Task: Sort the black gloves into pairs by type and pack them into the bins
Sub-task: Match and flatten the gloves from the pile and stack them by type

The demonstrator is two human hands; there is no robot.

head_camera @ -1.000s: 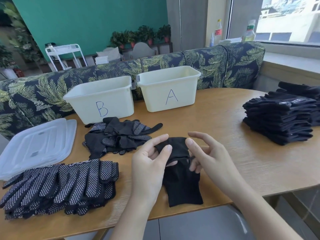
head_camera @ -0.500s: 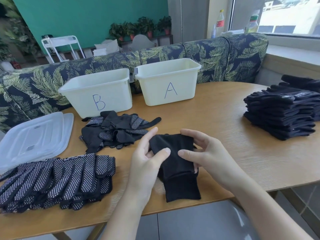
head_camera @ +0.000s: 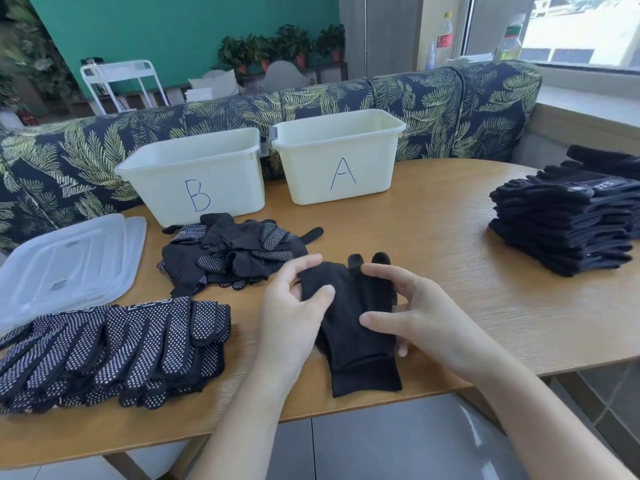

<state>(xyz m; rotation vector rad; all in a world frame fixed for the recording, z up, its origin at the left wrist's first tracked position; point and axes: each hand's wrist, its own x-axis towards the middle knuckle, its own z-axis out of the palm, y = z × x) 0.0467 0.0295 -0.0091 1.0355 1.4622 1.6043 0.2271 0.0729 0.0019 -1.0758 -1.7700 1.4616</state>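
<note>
A plain black cloth glove (head_camera: 356, 327) lies flat, near two white plastic bins (head_camera: 197, 174) marked B and A.

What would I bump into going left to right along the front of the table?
Dotted gloves → left hand → plain black glove → right hand → stack of black gloves.

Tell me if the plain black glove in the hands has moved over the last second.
Yes. The glove's fingertips now stick out toward bin A; its cuff stays at the table's near edge.
</note>
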